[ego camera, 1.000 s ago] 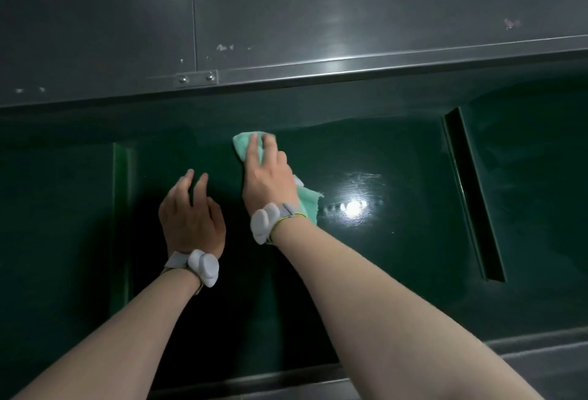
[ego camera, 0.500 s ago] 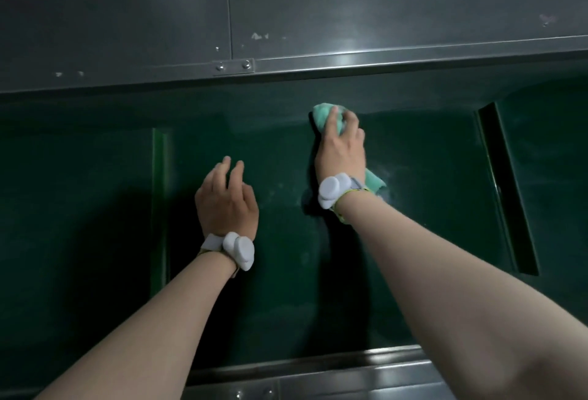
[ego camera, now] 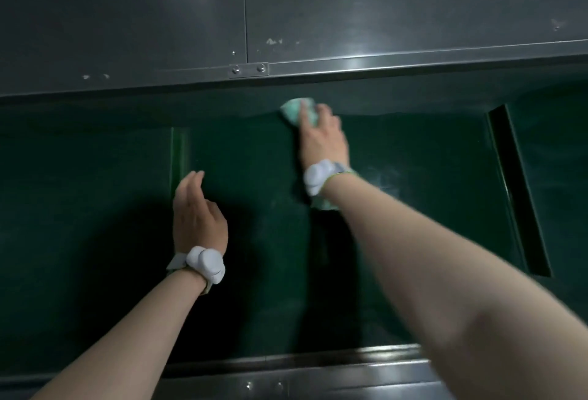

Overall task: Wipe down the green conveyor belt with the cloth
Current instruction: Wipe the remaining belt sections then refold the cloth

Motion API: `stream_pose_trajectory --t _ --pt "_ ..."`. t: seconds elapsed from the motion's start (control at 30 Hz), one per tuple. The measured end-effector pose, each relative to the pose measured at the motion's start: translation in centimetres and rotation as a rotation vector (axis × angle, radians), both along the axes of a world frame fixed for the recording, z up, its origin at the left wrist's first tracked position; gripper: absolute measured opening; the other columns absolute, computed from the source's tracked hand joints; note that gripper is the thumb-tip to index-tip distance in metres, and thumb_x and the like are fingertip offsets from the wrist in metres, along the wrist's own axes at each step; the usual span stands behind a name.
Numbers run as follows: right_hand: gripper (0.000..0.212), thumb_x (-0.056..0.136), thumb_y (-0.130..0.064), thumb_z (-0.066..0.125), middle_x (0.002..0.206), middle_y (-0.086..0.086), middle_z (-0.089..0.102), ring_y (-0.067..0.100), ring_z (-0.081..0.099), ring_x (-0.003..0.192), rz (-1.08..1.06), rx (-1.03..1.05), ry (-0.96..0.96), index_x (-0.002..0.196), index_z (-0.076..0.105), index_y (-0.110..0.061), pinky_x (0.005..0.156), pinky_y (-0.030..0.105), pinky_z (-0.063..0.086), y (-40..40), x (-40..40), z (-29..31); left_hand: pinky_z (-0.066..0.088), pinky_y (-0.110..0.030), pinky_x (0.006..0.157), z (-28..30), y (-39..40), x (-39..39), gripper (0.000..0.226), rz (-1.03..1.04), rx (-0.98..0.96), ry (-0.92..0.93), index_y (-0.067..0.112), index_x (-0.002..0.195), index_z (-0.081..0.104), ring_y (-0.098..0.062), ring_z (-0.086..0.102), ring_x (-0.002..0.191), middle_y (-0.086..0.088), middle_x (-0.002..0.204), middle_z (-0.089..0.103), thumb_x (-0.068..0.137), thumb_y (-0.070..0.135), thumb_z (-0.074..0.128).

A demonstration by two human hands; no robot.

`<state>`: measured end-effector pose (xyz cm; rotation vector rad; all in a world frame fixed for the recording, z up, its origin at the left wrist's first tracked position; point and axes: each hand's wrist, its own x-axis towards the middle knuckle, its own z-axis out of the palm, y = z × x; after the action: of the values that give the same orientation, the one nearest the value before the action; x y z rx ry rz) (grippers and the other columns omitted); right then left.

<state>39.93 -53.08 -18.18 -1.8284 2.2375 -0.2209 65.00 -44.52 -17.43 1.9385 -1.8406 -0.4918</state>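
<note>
Head view: right hand [ego camera: 323, 142], fingers flat, is pressing crumpled mint-green cloth [ego camera: 297, 111] at 12 o'clock on dark green conveyor belt [ego camera: 413, 151]; left hand [ego camera: 199, 213] is hovering, fingers relaxed, holding nothing. Wiping underway; next stroke likely needs unwiped belt toward 3 o'clock.

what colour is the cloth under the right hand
Light mint green cloth, paler than the dark green belt; seen in the head view.

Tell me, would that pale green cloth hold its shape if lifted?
Probably not: the cloth bunches up under the right hand, and a loose end trails past the wrist, so it looks floppy. It likely weighs little and slides easily over the belt.
</note>
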Motion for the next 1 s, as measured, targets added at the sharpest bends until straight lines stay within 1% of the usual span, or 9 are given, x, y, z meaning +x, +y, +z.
stream_pose_trajectory --t 0.13,0.2,0.3,0.4,0.57,0.7,0.8,0.93,1.0 --pt "0.062 0.100 -0.007 0.042 0.149 0.021 0.034 0.046 0.044 0.122 -0.318 -0.031 0.116 0.158 0.024 -0.019 0.096 0.050 0.046 4.7 -16.2 0.3 0.044 -0.043 0.112 0.1 1.1 -1.5 0.049 -0.036 -0.020 -0.025 0.003 0.148 0.048 -0.034 0.047 0.143 -0.017 0.155 0.047 0.100 -0.005 0.044" --pt "0.067 0.096 -0.005 0.045 0.146 0.023 0.033 0.046 0.044 0.117 -0.361 -0.023 0.199 0.157 0.021 -0.016 0.094 0.052 0.047 7.7 -21.4 0.8 0.046 -0.041 0.107 0.0 2.3 -2.5 0.047 -0.042 -0.021 -0.020 0.006 0.148 0.048 -0.034 0.047 0.142 -0.016 0.156 0.046 0.102 -0.003 0.045" --pt "0.069 0.095 -0.004 0.046 0.148 0.022 0.032 0.045 0.043 0.119 -0.419 0.005 0.233 0.158 0.020 -0.015 0.096 0.051 0.046 9.9 -22.9 0.7 0.048 -0.045 0.105 -0.2 4.1 -3.4 0.046 -0.071 -0.022 -0.009 0.005 0.148 0.047 -0.035 0.046 0.142 -0.017 0.156 0.045 0.102 -0.002 0.045" --pt "0.071 0.093 0.000 0.042 0.153 0.022 0.029 0.045 0.042 0.123 -0.549 0.009 0.147 0.160 0.022 -0.015 0.100 0.047 0.043 10.4 -19.0 0.5 0.048 -0.049 0.107 -0.3 5.5 -4.2 0.045 -0.100 -0.006 -0.032 0.002 0.146 0.048 -0.039 0.048 0.139 -0.020 0.154 0.047 0.102 -0.002 0.046" --pt "0.072 0.094 0.001 0.043 0.155 0.024 0.028 0.042 0.043 0.116 -0.289 0.018 -0.003 0.161 0.021 -0.015 0.097 0.046 0.043 13.8 -7.2 0.6 0.048 -0.051 0.109 0.6 7.1 -5.9 0.041 -0.130 0.008 -0.054 0.000 0.142 0.054 -0.039 0.051 0.134 -0.020 0.149 0.053 0.101 -0.001 0.050" --pt "0.069 0.097 -0.013 0.049 0.155 0.020 0.028 0.037 0.044 0.109 -0.146 0.052 -0.130 0.161 0.021 -0.018 0.094 0.044 0.046 17.1 -0.8 1.2 0.051 -0.051 0.095 1.9 7.8 -8.6 0.035 -0.106 0.020 -0.047 0.003 0.135 0.061 -0.038 0.059 0.117 -0.017 0.130 0.063 0.101 0.007 0.055" --pt "0.061 0.104 -0.034 0.046 0.155 0.016 0.030 0.035 0.045 0.111 -0.093 0.040 -0.189 0.160 0.026 -0.021 0.098 0.044 0.045 18.1 -1.0 2.0 0.054 -0.047 0.088 2.7 8.1 -11.6 0.035 -0.045 0.140 0.088 0.008 0.136 0.061 -0.032 0.064 0.106 -0.011 0.122 0.065 0.105 0.024 0.056" --pt "0.064 0.101 -0.032 0.053 0.159 0.008 0.031 0.036 0.045 0.121 0.064 0.108 -0.296 0.160 0.028 -0.026 0.105 0.044 0.041 19.4 -3.9 3.0 0.048 -0.028 0.086 3.2 7.1 -15.4 0.059 0.105 0.401 0.340 0.014 0.144 0.054 -0.006 0.063 0.086 -0.003 0.132 0.060 0.099 0.052 0.062" --pt "0.067 0.099 -0.030 0.057 0.162 0.001 0.032 0.036 0.047 0.120 0.186 0.159 -0.299 0.159 0.028 -0.029 0.105 0.043 0.041 20.3 -4.9 3.5 0.045 -0.027 0.091 3.2 6.4 -16.7 0.060 0.142 0.484 0.387 0.017 0.140 0.059 -0.009 0.062 0.095 -0.002 0.135 0.058 0.094 0.055 0.067"
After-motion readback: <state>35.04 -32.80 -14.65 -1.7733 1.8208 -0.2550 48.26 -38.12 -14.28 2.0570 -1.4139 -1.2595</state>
